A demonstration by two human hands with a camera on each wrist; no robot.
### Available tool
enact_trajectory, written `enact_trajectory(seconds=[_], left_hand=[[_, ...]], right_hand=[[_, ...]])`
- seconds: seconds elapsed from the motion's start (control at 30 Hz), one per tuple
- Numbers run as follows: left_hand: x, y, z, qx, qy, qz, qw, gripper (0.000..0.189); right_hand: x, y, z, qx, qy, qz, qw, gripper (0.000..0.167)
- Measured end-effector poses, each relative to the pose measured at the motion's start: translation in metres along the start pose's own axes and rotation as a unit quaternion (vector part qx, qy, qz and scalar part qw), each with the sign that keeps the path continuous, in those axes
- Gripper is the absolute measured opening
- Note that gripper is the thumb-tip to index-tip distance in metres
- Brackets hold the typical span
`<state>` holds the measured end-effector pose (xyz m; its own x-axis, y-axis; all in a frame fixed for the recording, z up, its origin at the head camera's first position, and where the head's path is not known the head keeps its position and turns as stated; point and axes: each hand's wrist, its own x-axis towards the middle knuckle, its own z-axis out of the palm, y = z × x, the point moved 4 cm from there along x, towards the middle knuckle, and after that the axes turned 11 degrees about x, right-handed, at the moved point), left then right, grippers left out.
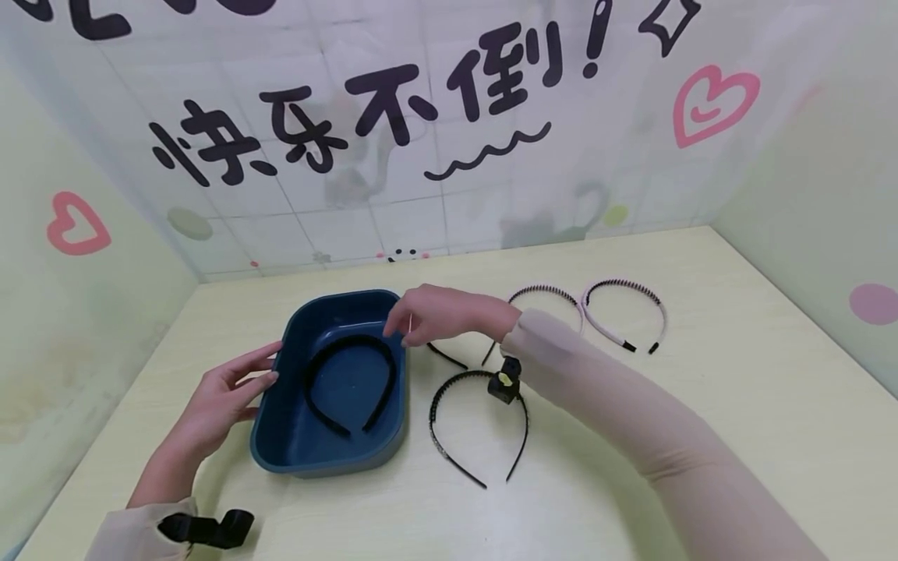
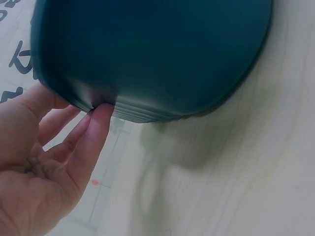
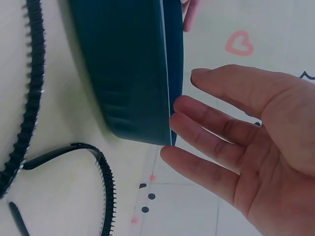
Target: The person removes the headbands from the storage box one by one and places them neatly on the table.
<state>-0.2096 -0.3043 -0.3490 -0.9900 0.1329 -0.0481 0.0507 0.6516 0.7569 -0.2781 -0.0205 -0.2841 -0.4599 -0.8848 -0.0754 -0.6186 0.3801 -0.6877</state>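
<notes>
A dark blue plastic basin (image 1: 330, 460) stands on the table, with a thick black headband (image 1: 313, 372) lying inside it. My left hand (image 1: 224, 397) holds the basin's left wall, thumb at the rim and fingers against the outside, as the left wrist view shows close up. Over the right rim hovers my right hand (image 1: 438, 312), its fingers spread and slightly bent with nothing between them. In the right wrist view the fingertips (image 3: 187, 128) are right at the basin's edge. A thin black toothed headband (image 1: 435, 405) lies right of the basin, partly hidden by the wrist camera.
Behind the right forearm lie two pink headbands with black teeth, one partly covered (image 1: 543, 288) and one in full view (image 1: 662, 312). Part of another thin black headband (image 1: 447, 357) shows below the right hand. A printed backdrop (image 1: 393, 202) closes off the table's back.
</notes>
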Motion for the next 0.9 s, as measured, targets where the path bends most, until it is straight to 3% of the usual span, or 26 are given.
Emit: enact_trajectory(seconds=[0.57, 0.9], left_hand=[[0.000, 0.000, 0.001, 0.004, 0.001, -0.002, 1.0000, 0.053], [0.001, -0.002, 0.000, -0.001, -0.001, 0.000, 1.0000, 0.053]], right_hand=[[0.046, -0.014, -0.003, -0.032, -0.009, 0.010, 0.9994, 0.030], [0.069, -0.019, -0.002, -0.019, -0.015, 0.021, 0.9995, 0.030]])
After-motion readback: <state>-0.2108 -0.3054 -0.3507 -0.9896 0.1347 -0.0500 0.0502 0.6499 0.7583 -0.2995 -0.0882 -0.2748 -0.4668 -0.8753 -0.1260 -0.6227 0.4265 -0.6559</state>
